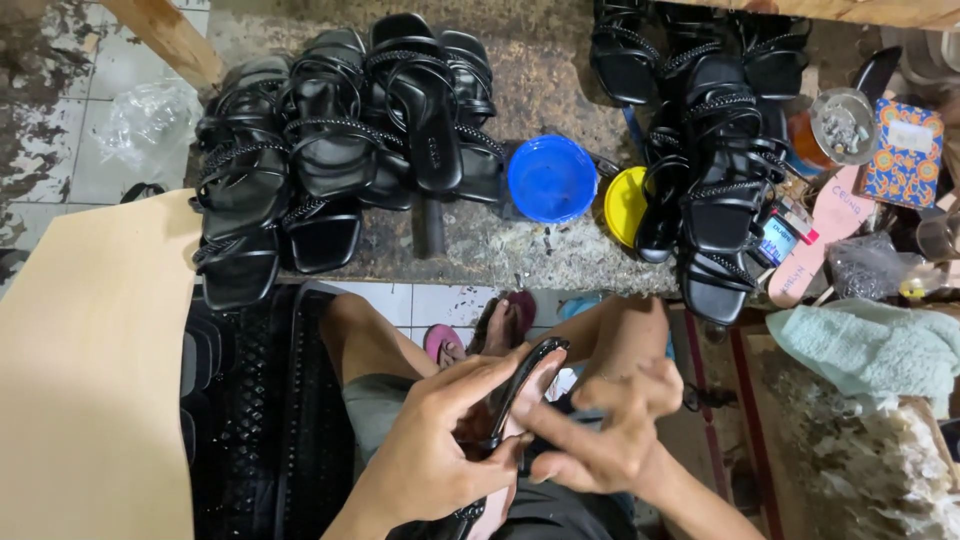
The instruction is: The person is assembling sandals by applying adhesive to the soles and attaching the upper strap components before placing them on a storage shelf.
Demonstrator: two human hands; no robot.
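Left hand (440, 450) wrapped around a black sandal sole (520, 395), fingers curled over its left edge and thumb across the near part, gripping it firmly. Right hand (610, 435) closed narrow against the sole's right side, fingertips pinched at something small there; what exactly, too hidden to tell. Sole held edge-up over the lap, near the bottom middle of the view, its glossy black rim arching toward the far side and a pinkish underside showing lower down.

Just beyond the hands, bare knees and a pair of pink flip-flops (445, 345) on the tiled floor. Farther off, a rough stone workbench (540, 80). On its left part, a heap of finished black strappy sandals (330, 140); on its right part, a second such heap (710, 150). Between the heaps, a blue bowl (552, 178) and, touching the right heap, a yellow lid (622, 205). At far right, a round tin of small bits (842, 125), a patterned box (905, 150) and a pink insole (822, 235). Nearer on the right, a pale green cloth (870, 350). Along the left edge, a tan board (90, 370), with stacked black soles (250, 420) just right of it.
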